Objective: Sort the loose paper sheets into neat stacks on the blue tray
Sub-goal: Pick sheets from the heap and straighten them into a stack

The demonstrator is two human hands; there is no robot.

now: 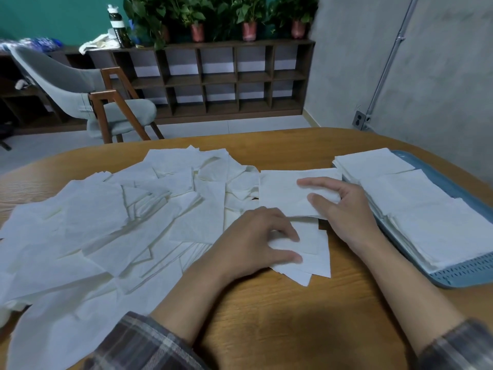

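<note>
Here the right hand (344,209) is the one nearer the blue plastic tray (464,273), and its thumb and fingers are closed in a pinch on the tray-side edge of a square white paper sheet (280,193). That sheet spreads away from the fingers on the side far from the tray, so I judge the carry runs across the tray's rim to the neat white stacks (416,198). The left hand (253,236), farther from the tray, presses relaxed, slightly parted fingers on a few small white sheets (316,252) on the wooden table (266,316). The loose white heap (120,222) lies well away from the tray
</note>
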